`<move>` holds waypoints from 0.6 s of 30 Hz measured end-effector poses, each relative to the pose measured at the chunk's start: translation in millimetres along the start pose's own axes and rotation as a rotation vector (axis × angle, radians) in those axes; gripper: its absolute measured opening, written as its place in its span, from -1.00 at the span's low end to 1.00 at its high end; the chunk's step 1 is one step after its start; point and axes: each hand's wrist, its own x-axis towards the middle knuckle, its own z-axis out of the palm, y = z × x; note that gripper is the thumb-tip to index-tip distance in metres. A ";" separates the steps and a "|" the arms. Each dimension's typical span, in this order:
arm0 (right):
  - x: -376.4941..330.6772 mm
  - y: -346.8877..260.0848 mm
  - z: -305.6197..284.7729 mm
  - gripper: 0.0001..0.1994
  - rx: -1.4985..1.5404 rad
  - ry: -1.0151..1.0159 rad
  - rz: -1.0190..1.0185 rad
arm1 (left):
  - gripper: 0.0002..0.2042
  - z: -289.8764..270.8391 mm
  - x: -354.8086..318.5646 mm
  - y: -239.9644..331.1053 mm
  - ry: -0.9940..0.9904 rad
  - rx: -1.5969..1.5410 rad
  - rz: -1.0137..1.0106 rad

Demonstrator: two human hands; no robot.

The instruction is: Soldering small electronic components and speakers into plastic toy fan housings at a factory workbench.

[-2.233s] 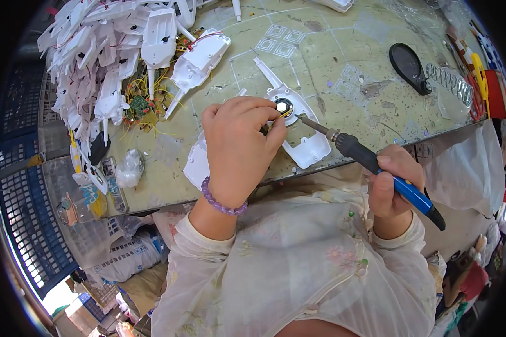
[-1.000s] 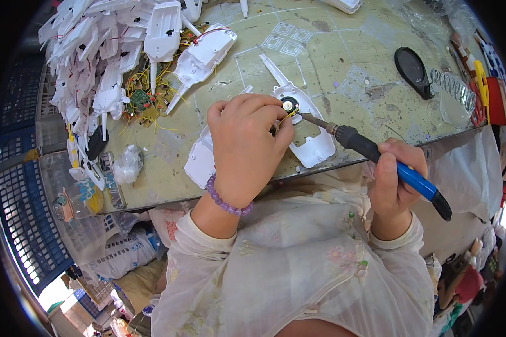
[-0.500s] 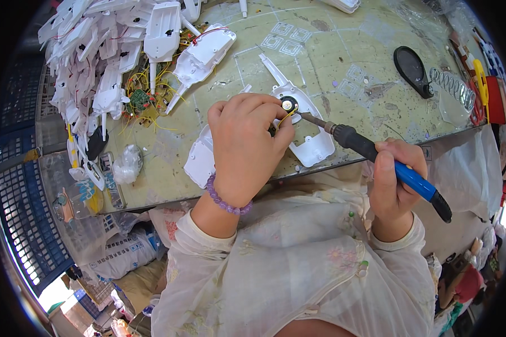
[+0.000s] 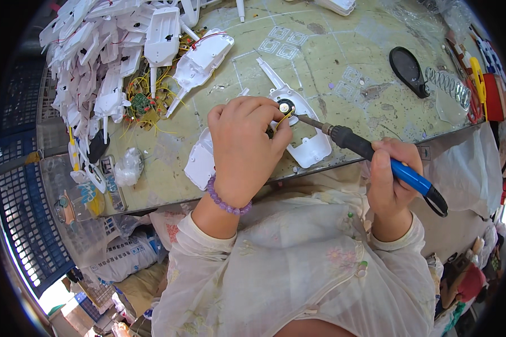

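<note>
My right hand point(image 4: 392, 182) grips the blue and black handle of a soldering iron point(image 4: 351, 141). Its metal tip reaches left to the edge of a small round black speaker point(image 4: 285, 106) with a pale centre. That speaker lies in an open white plastic shell point(image 4: 310, 153) with a narrow handle. Above the shell's left side, my left hand point(image 4: 247, 140) is closed, its thumb and fingers pinching a thin yellow wire point(image 4: 287, 117) beside the speaker; the fingers hide part of it. Under my left hand sits another white shell piece point(image 4: 199, 163), partly covered.
Many white shells point(image 4: 84, 62) are heaped at the left, next to green circuit boards point(image 4: 140, 103) with yellow wires. A black oval part point(image 4: 407, 67), a metal spring point(image 4: 450, 84) and yellow-handled scissors point(image 4: 478, 78) lie at the right. A crumpled clear plastic bag point(image 4: 129, 167) rests near the front-left table edge.
The soldering iron and my right hand have shifted slightly left, and the iron's back end sits lower. My left hand stays almost where it was, still at the speaker.
</note>
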 end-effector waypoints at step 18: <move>-15.9 17.4 -5.7 -0.82 0.026 -0.004 -0.194 | -0.92 -0.5 1.4 0.2 0.010 0.012 0.000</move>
